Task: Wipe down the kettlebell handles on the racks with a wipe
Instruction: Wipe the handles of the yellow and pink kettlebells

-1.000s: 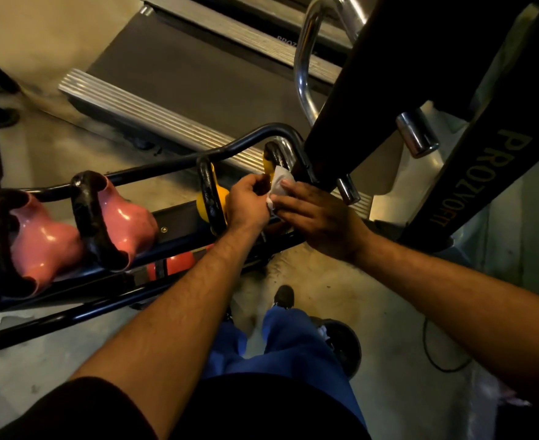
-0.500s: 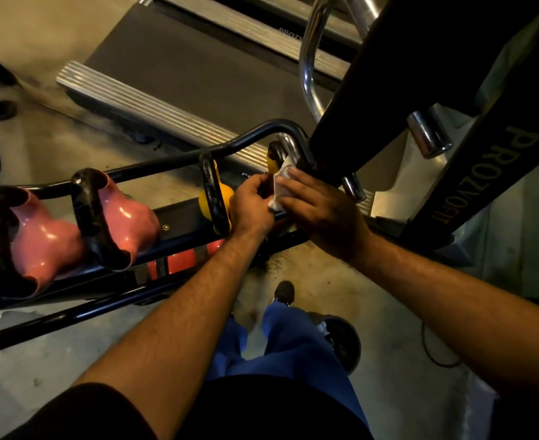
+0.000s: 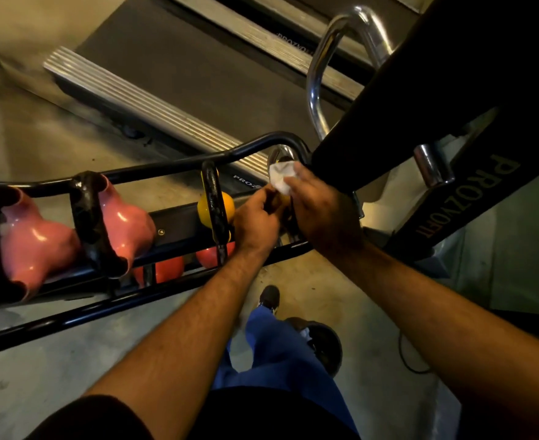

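Your right-hand fingers [image 3: 296,181] are pressing a crumpled white wipe [image 3: 281,178] against the curved metal handle [image 3: 277,154] of the last kettlebell on the rack [image 3: 179,160], at about one o'clock from the middle of your view. Your right hand [image 3: 325,214] is lying over that kettlebell, fingers closed onto the wipe, so the bell's body is mostly hidden beneath it. Your left hand [image 3: 255,222] is sitting just beside the right one, at its nine o'clock, with its fingers curled in toward the same kettlebell; whether they are gripping anything cannot be told, since the fingertips are hidden in shadow between the two hands.

At nine o'clock from your left hand, a yellow kettlebell [image 3: 219,204] with a black handle is standing upright on the rack. Farther out at nine o'clock, two pink kettlebells [image 3: 125,227] with black handles are sitting side by side, the nearer pink one [image 3: 36,242] at the frame's left edge. Orange-red bells [image 3: 169,268] are showing on the lower tier, under the yellow one.

At twelve o'clock, beyond the rack's top rail, a treadmill deck [image 3: 179,68] with ribbed silver side rails is lying on the floor. At two o'clock a dark machine frame [image 3: 465,204] lettered PROZYOFIT is leaning across the view, with a chrome bar [image 3: 325,74] curving above it. At six o'clock your blue trouser leg [image 3: 280,344] and dark shoe [image 3: 269,296] are standing on the concrete floor [image 3: 55,369]
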